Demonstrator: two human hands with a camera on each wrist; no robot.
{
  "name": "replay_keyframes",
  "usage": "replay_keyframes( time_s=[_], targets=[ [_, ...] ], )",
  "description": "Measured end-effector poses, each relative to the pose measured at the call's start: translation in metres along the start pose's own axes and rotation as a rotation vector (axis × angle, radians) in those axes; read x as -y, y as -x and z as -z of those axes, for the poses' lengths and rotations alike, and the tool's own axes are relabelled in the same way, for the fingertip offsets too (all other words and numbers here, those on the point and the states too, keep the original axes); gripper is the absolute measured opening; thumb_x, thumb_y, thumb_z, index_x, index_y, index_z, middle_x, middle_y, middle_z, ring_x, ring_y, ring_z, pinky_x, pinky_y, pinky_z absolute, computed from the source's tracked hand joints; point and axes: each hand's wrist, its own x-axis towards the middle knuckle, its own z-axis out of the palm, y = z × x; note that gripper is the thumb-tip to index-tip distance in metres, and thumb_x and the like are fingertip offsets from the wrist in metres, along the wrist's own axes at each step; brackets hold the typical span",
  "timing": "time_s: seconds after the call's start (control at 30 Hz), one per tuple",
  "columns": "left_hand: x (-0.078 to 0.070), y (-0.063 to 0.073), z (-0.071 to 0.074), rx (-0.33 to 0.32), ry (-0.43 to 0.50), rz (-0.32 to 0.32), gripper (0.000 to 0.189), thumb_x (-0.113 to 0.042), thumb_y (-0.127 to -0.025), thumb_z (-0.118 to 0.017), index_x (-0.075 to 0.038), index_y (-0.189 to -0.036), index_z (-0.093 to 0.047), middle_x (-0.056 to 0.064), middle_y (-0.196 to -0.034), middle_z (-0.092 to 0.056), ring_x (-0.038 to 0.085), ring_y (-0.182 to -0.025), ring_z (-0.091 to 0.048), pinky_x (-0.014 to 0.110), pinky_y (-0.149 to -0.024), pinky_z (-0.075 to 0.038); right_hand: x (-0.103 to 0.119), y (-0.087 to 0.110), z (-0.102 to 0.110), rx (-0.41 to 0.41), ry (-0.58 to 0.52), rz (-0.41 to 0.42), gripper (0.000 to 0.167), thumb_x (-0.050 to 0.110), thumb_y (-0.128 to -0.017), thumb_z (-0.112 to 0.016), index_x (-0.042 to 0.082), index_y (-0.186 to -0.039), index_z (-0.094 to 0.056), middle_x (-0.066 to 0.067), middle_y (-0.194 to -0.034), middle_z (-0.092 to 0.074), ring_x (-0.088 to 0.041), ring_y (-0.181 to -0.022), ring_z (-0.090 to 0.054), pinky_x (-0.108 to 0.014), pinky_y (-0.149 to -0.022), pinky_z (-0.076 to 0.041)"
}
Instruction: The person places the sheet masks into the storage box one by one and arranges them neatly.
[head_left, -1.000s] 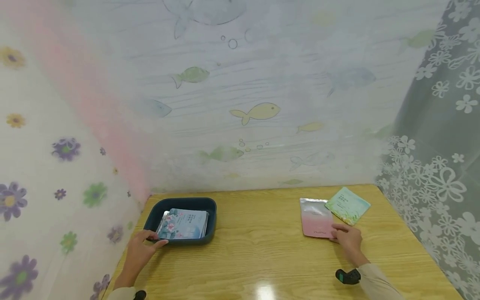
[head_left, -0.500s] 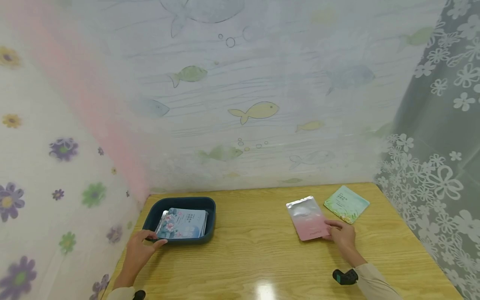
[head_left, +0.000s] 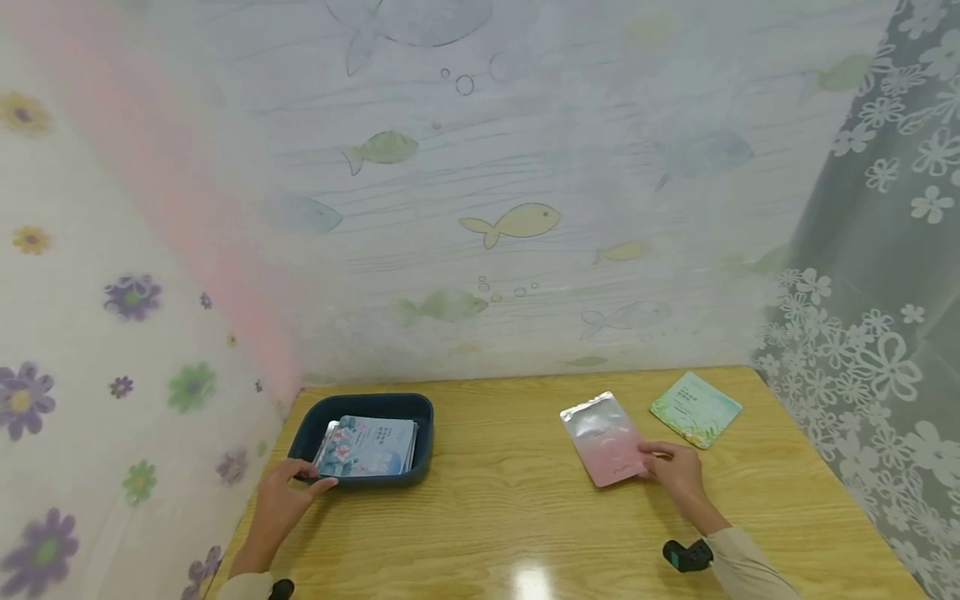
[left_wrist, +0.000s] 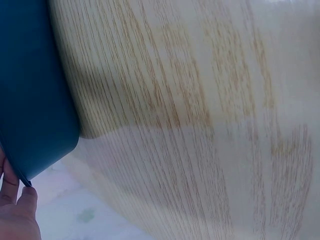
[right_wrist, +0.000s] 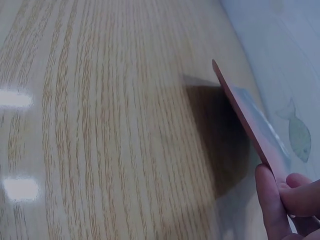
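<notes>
My right hand (head_left: pixel 677 477) pinches a pink and silver sachet (head_left: pixel 606 442) by its lower right corner. In the right wrist view the sachet (right_wrist: pixel 252 127) is tilted, its far end raised over the table with a dark shadow beneath, and thumb and fingers (right_wrist: pixel 272 200) grip its edge. My left hand (head_left: pixel 283 500) grips the near left corner of a dark blue plastic basin (head_left: pixel 423 454). Inside the basin lies a stack of sachets (head_left: pixel 367 447), the top one pale blue with pink flowers. The left wrist view shows the basin's outer wall (left_wrist: pixel 35 100) and the fingers at its rim.
A green and pale blue sachet (head_left: pixel 696 410) lies flat at the table's back right. The wood-grain table (head_left: pixel 487 500) meets a fish-patterned wall covering (head_left: pixel 525 292) at its back edge. A flower-patterned covering (head_left: pixel 150 375) stands along the left side.
My right hand has drawn the pink sachet leftward, away from the green one it touched, and turned it at a slant. The left hand and basin stay in place.
</notes>
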Motion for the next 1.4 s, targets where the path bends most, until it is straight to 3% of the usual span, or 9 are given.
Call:
replay_keyframes(
  time_s=[0.33,0.5,0.7,1.03,1.4],
  targets=[
    [0.001,0.001,0.000,-0.003,0.016,-0.012,0.030,-0.026,-0.063,-0.089,-0.014,-0.072,-0.063,-0.002,-0.076,-0.058,0.017,-0.074,-0.053,0.036,-0.068,-0.045,0.012,0.001,-0.005,0.013,0.016,0.060,0.026,-0.009,-0.088,-0.054,-0.014,-0.112,-0.061,-0.030,-0.118,-0.056,-0.010,-0.077,-0.061,-0.028,-0.069,-0.054],
    [0.003,0.002,0.000,0.009,0.001,0.015,0.030,-0.026,-0.063,-0.089,-0.014,-0.072,-0.063,-0.003,-0.077,-0.058,0.016,-0.074,-0.052,0.035,-0.068,-0.045,0.020,0.001,-0.009,0.025,0.028,0.072,0.028,-0.007,-0.087,-0.056,-0.009,-0.114,-0.063,-0.025,-0.118,-0.059,-0.004,-0.081,-0.057,-0.025,-0.070,-0.053],
    [0.002,0.004,0.000,0.013,-0.009,0.025,0.031,-0.026,-0.062,-0.089,-0.015,-0.072,-0.062,-0.003,-0.077,-0.057,0.015,-0.075,-0.051,0.039,-0.069,-0.046,0.033,0.004,-0.017,0.073,-0.079,0.085,0.028,-0.011,-0.088,-0.053,-0.014,-0.115,-0.059,-0.027,-0.117,-0.059,-0.006,-0.081,-0.061,-0.032,-0.074,-0.054],
    [-0.001,-0.001,0.002,-0.025,-0.014,-0.034,0.033,-0.023,-0.059,-0.091,-0.014,-0.071,-0.061,-0.002,-0.075,-0.057,0.016,-0.073,-0.051,0.036,-0.067,-0.045,0.058,0.004,-0.039,0.171,-0.199,0.110,0.028,-0.014,-0.089,-0.050,-0.017,-0.115,-0.057,-0.031,-0.119,-0.054,-0.014,-0.081,-0.064,-0.038,-0.075,-0.054],
    [-0.003,0.001,0.002,-0.036,-0.009,-0.044,0.033,-0.020,-0.057,-0.092,-0.012,-0.070,-0.063,-0.001,-0.075,-0.058,0.016,-0.072,-0.052,0.036,-0.066,-0.046,0.086,-0.002,-0.075,0.249,-0.228,0.156,0.026,-0.016,-0.086,-0.052,-0.015,-0.111,-0.062,-0.028,-0.108,-0.061,-0.019,-0.076,-0.066,-0.037,-0.071,-0.055]
  ],
)
